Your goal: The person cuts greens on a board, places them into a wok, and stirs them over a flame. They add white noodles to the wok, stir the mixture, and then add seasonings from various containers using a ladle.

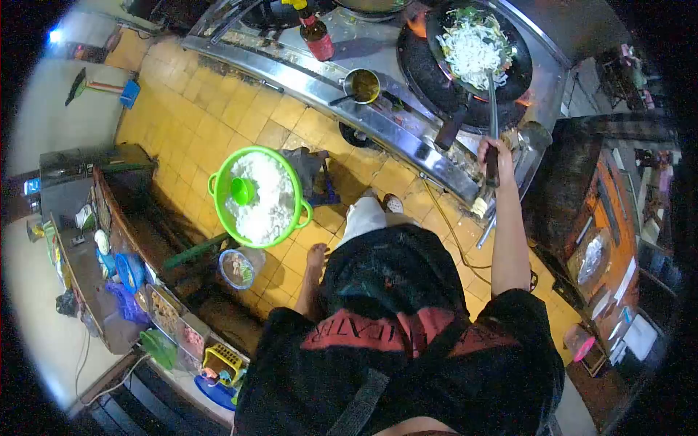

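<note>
My right hand (496, 154) is closed around the dark handle of a long metal wok spatula (493, 109). The spatula's head is buried in white noodles (476, 54) mixed with bits of greens. They lie in a black wok (518, 80) over the burner, with orange flame showing at its rim. The wok's dark handle (452, 129) points toward me. Low at my side, my left hand (316, 256) hangs with loose fingers and holds nothing visible. Near it is a green colander (297, 190) full of white noodles, with a small green cup (242, 191) on top.
On the steel stove counter (291, 76) stand a sauce bottle (318, 38) and a small pot (363, 86) of brown sauce with a utensil in it. A clear tub (237, 269) sits below the colander. Containers crowd a shelf at left; an orange-brown table (611, 240) is at right.
</note>
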Demonstrator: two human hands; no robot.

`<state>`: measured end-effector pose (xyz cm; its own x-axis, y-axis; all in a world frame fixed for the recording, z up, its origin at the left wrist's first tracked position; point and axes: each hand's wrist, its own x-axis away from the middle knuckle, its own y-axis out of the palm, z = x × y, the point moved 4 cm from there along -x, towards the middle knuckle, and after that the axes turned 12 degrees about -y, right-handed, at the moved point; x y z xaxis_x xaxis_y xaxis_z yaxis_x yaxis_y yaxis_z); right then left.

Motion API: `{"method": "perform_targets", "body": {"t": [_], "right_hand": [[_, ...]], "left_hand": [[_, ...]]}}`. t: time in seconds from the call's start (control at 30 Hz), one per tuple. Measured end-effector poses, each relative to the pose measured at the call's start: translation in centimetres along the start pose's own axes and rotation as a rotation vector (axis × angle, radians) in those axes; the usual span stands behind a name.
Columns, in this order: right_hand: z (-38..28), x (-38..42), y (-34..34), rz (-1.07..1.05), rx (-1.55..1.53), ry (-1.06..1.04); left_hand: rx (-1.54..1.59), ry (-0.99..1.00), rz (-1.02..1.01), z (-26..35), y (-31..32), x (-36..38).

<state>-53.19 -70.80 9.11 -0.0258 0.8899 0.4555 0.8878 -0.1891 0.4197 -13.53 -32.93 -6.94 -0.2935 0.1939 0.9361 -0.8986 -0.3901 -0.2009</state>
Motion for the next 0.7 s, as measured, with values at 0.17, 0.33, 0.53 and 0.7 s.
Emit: {"method": "perform_targets", "body": {"t": [0.17,0.33,0.53,0.7], "right_hand": [[-0.3,-1.4,-0.2,-0.155,-0.061,0.103],[-3.1,-0.4,0.2,0.126,0.46,-0.133],[-8.0,2.3,-1.7,0.193,1.63,-0.747],[-6.7,-0.2,-1.3,0.382,1.651,-0.565]], "left_hand": [[0.162,0.001,0.042,-1.8,-1.2,-0.1],[-0.22,0.213,0.038,-5.7,-2.7,-3.9],[-0.446,0.311,-0.082,-2.2,-0.9,-7.8],[-0.446,0.457,-0.288,12.1,4.9,-7.5]]}}
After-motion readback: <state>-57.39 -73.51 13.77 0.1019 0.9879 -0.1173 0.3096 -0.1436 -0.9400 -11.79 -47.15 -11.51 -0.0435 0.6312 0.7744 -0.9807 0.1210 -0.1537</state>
